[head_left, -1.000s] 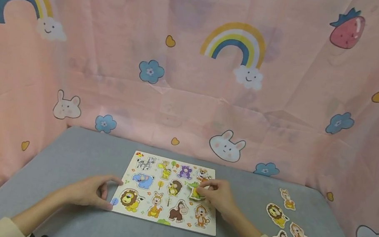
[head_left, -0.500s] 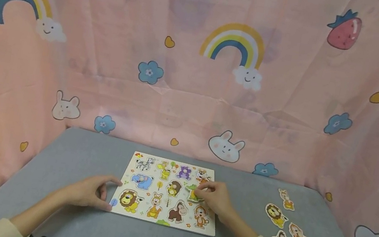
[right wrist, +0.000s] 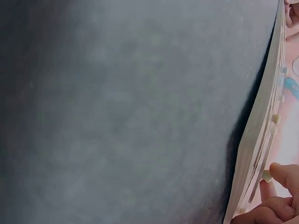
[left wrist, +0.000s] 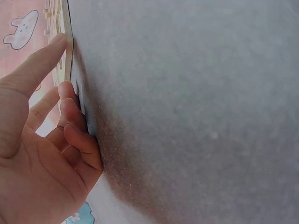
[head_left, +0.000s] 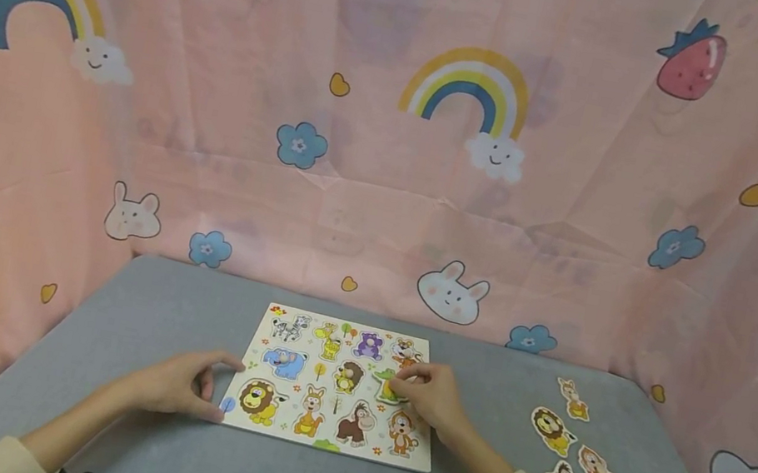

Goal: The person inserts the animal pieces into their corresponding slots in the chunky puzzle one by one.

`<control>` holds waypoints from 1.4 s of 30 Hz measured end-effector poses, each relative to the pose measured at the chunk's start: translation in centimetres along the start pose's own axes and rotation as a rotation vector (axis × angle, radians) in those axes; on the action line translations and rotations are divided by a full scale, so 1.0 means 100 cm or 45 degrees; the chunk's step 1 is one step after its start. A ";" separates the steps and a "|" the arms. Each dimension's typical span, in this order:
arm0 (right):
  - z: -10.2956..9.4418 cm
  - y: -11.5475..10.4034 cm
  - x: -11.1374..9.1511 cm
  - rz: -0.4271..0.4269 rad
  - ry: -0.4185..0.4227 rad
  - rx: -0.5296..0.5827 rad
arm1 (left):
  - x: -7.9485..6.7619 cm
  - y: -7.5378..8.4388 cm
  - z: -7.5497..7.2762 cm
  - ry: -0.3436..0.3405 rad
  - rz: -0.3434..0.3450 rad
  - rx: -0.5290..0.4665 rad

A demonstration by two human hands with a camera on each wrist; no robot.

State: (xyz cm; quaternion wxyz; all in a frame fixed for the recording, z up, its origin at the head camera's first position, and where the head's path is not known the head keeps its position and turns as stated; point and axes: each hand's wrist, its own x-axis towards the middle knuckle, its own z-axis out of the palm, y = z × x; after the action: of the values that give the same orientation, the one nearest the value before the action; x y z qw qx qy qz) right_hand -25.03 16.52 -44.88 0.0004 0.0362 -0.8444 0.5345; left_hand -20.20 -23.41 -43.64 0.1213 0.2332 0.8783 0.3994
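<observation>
Crocodile piece (head_left: 387, 388), unseated, pinched by right hand (head_left: 434, 398); left hand (head_left: 180, 382), fingers apart, touching puzzle board (head_left: 329, 427); four loose pieces (head_left: 551, 430) right of it.

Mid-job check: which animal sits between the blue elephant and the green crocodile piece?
The brown hedgehog, with a small printed tree between it and the blue elephant; the head view shows this, left of the green crocodile piece.
</observation>
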 end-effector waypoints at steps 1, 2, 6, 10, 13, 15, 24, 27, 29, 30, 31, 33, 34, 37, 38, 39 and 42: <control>0.000 0.000 0.000 0.002 0.003 -0.006 | 0.000 0.000 0.000 0.001 0.000 0.001; 0.000 -0.001 0.000 0.006 0.008 -0.014 | 0.000 0.000 0.000 0.001 0.000 0.002; 0.000 -0.002 0.001 0.006 0.028 -0.057 | 0.000 0.001 0.000 0.004 0.003 0.010; 0.001 -0.002 0.002 0.002 0.046 -0.098 | -0.001 0.001 0.000 0.003 0.004 0.006; 0.001 -0.002 0.003 -0.009 0.051 -0.119 | -0.001 0.001 0.000 0.002 0.001 0.000; 0.001 -0.002 0.003 -0.021 0.051 -0.127 | -0.001 0.001 0.000 0.004 -0.002 0.001; 0.001 0.000 0.005 -0.044 0.028 -0.144 | 0.000 0.002 -0.001 0.005 -0.003 0.015; 0.000 0.001 0.006 -0.050 0.012 -0.146 | 0.000 0.003 -0.002 -0.002 -0.003 0.002; -0.002 0.001 0.006 -0.056 -0.007 -0.140 | 0.000 0.003 -0.002 -0.006 0.003 -0.002; -0.003 0.001 0.006 -0.064 -0.019 -0.132 | 0.000 0.004 -0.002 -0.007 0.002 -0.005; -0.004 0.001 0.007 -0.074 -0.031 -0.127 | 0.000 0.004 -0.002 -0.008 0.003 -0.006; -0.005 0.001 0.006 -0.097 -0.059 -0.115 | 0.000 0.004 -0.002 -0.010 0.010 -0.008; -0.006 0.001 0.006 -0.119 -0.075 -0.107 | 0.000 0.004 -0.002 -0.009 0.010 -0.007; -0.008 0.001 0.007 -0.151 -0.110 -0.094 | 0.000 0.004 -0.002 -0.010 0.005 -0.004; -0.009 0.002 0.007 -0.159 -0.119 -0.092 | 0.000 0.004 -0.002 -0.010 0.004 -0.004; -0.009 0.002 0.008 -0.165 -0.125 -0.089 | 0.000 0.004 -0.002 -0.009 -0.002 -0.003; -0.008 0.002 0.008 -0.165 -0.130 -0.090 | 0.000 0.004 -0.002 -0.010 -0.001 -0.004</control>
State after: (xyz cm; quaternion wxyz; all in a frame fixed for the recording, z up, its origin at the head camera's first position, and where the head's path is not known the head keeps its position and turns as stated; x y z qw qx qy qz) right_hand -25.88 17.29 -44.69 -0.0070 0.1179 -0.8575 0.5008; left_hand -20.18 -23.34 -43.20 0.1253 0.2341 0.8772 0.3999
